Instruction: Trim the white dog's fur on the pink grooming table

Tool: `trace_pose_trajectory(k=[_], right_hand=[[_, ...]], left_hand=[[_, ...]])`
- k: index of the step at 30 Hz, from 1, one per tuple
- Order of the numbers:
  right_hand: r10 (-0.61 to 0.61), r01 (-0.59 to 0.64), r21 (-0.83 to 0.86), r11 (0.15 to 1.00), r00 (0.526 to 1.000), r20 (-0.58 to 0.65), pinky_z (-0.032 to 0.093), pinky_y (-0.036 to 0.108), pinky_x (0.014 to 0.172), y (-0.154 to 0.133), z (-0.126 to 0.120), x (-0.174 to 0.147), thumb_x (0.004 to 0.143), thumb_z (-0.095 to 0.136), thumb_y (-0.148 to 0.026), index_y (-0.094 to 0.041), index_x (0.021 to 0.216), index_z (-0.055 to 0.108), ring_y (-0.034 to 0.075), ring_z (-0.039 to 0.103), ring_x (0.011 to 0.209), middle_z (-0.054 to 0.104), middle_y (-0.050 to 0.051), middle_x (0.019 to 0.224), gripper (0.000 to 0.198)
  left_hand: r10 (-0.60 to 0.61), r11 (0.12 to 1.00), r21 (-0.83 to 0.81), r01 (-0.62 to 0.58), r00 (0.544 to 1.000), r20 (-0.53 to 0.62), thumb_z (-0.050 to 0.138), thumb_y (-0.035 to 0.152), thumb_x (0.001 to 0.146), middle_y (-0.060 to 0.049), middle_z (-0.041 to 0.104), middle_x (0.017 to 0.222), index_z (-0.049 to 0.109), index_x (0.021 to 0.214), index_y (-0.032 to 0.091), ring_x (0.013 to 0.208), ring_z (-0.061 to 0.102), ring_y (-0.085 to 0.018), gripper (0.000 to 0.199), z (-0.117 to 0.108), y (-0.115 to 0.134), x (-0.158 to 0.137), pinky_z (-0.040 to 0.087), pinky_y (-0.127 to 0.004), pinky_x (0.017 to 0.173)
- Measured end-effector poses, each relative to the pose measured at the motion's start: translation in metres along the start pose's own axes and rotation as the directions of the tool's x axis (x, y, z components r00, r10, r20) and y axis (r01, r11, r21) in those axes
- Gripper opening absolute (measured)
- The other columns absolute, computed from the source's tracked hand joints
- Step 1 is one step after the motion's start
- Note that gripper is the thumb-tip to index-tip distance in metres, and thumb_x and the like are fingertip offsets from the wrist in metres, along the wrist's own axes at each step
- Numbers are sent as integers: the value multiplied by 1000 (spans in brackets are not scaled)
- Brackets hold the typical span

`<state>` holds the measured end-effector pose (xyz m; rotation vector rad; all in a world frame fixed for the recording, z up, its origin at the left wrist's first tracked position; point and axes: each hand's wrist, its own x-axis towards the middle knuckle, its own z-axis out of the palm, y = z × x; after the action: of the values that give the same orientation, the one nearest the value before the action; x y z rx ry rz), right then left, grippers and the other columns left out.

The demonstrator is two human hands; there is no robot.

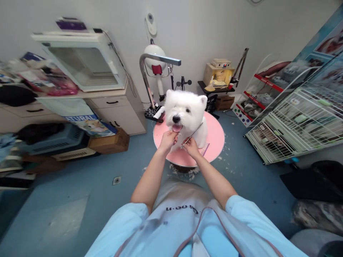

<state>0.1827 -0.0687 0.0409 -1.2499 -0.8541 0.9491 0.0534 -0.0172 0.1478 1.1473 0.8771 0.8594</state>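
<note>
A fluffy white dog (187, 109) sits on a round pink grooming table (215, 137), facing me with its mouth open and tongue showing. Just beneath its chin is my left hand (168, 140), its fingers closed on the chin fur. My right hand (190, 146) grips a pair of grooming scissors (192, 135) in front of the dog's chest, the blades slanting up and right along its fur. Beside that hand, a comb with a purple edge (206, 149) lies on the table, partly hidden.
A metal grooming arm (146, 78) rises behind the table's left side, with a small black tool tray (155, 113) at its foot. Cut white fur (194, 174) litters the blue floor. Wire cages (297, 121) stand at right, cabinets (115, 110) at left.
</note>
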Motion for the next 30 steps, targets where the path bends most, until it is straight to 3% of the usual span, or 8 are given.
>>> trace_pose_trajectory(k=[5,17,30], right_hand=[[-15,15,5,1000,1000,-10,51,36,84,2,11,2,60,73,-30,-26,89,39,18,59,86,58,-1,87,44],[7,-7,-5,1000,1000,-1,52,37,83,8,17,0,62,70,-29,-26,87,37,18,60,84,57,-2,84,41],[58,-47,-79,996,987,150,50,33,71,-8,-40,9,54,74,-30,-25,86,43,16,59,77,57,-4,79,45]], left_hand=[[-27,1000,-6,27,1000,3,70,46,71,6,43,42,55,65,14,34,33,-3,36,1,2,-1,20,-17,37],[-22,1000,-3,22,1000,-15,70,44,71,6,43,41,48,58,16,34,33,-4,38,2,5,-4,20,-17,37],[-42,999,-6,42,999,0,70,46,70,6,42,43,53,63,14,35,33,-3,37,1,4,-2,19,-16,37]])
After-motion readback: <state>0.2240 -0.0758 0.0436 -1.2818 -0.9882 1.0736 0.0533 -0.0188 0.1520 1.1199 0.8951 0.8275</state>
